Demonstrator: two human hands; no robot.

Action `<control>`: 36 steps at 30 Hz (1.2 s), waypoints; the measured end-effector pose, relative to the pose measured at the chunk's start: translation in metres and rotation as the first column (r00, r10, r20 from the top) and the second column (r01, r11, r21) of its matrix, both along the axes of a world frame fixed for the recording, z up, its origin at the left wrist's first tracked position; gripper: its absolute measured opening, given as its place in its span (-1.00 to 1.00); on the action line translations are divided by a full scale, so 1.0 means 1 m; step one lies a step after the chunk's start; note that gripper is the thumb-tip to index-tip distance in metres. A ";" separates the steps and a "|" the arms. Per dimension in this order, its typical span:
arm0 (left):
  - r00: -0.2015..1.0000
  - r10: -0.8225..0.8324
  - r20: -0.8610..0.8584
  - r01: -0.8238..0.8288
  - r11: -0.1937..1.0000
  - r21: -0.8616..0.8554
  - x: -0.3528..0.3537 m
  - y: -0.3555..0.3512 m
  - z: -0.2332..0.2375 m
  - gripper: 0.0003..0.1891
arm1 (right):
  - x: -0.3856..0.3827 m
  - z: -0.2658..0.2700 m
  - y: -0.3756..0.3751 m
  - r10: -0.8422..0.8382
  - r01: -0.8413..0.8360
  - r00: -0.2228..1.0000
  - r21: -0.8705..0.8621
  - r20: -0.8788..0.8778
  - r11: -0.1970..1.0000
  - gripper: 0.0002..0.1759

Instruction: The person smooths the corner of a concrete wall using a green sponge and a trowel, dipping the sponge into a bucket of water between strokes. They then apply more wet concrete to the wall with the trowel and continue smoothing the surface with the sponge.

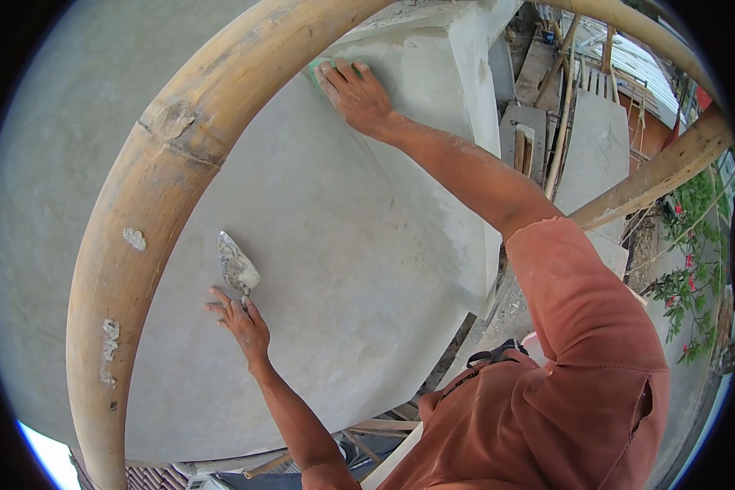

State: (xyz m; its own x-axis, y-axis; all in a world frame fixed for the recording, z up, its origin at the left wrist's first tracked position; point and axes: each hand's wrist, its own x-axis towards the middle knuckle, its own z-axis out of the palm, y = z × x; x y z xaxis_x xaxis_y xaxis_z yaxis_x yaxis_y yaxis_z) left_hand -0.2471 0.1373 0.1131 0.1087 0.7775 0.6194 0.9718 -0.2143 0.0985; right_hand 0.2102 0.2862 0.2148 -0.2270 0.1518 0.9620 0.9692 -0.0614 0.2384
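Note:
A pointed trowel (238,265), its blade smeared with grey mortar, is in my left hand (243,328). Thumb and forefinger close round its handle end while the other fingers stick out. Blade and hand are close to the smooth grey plastered wall (327,237). Farther up, my right hand (355,94) presses a green pad (318,69) against the plaster, near where the surface meets a raised ledge (425,73). Most of the pad is hidden beneath my fingers and palm.
A thick bamboo pole (159,163) curves across the view in front of the wall, with dried mortar on it. Another pole (661,175) runs at the right. Beyond are planks (539,69), a concrete slab (592,147) and a flowering plant (690,269).

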 end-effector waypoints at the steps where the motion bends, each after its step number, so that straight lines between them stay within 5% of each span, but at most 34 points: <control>1: 1.000 -0.001 0.000 0.001 1.000 0.002 -0.001 0.001 -0.001 -0.80 | 0.001 0.006 0.001 -0.016 0.017 1.000 0.060 -0.014 0.998 -0.65; 6: 1.000 0.019 -0.005 -0.019 1.000 -0.013 0.000 0.000 -0.002 -0.81 | 0.002 0.013 0.002 -0.105 0.105 0.994 0.080 0.001 0.991 -0.65; 11: 1.000 0.010 -0.028 -0.010 1.000 -0.010 -0.003 -0.001 -0.002 -0.78 | -0.005 -0.008 0.010 0.018 -0.023 0.999 -0.166 -0.031 0.986 -0.66; 17: 1.000 0.007 -0.024 -0.007 1.000 -0.010 -0.005 0.001 -0.003 -0.79 | -0.004 0.017 -0.001 -0.021 0.028 0.998 0.112 -0.056 0.993 -0.65; 24: 0.999 0.019 -0.027 -0.019 1.000 0.001 0.000 -0.002 -0.001 -0.80 | -0.007 -0.004 0.009 -0.092 0.092 0.996 -0.045 -0.006 0.995 -0.65; 26: 1.000 -0.010 -0.019 0.010 1.000 -0.015 0.000 -0.003 0.001 -0.81 | -0.012 -0.014 0.016 0.007 -0.013 0.999 -0.117 -0.049 0.993 -0.64; 29: 1.000 -0.008 -0.001 0.008 1.000 -0.018 0.002 -0.004 0.004 -0.81 | -0.010 0.006 0.008 0.013 -0.009 1.000 0.116 -0.028 0.993 -0.66; 36: 0.998 0.029 -0.063 -0.029 1.000 -0.005 -0.005 0.003 -0.004 -0.78 | -0.007 0.020 0.023 -0.026 0.026 1.000 0.097 -0.002 0.995 -0.70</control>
State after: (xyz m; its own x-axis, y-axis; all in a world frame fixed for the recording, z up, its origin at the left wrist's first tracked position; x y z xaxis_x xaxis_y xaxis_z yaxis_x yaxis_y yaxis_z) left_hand -0.2518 0.1405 0.1094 0.1248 0.7843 0.6077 0.9818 -0.1858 0.0383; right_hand 0.2032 0.3096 0.2344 -0.2236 0.0633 0.9726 0.9671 -0.1097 0.2294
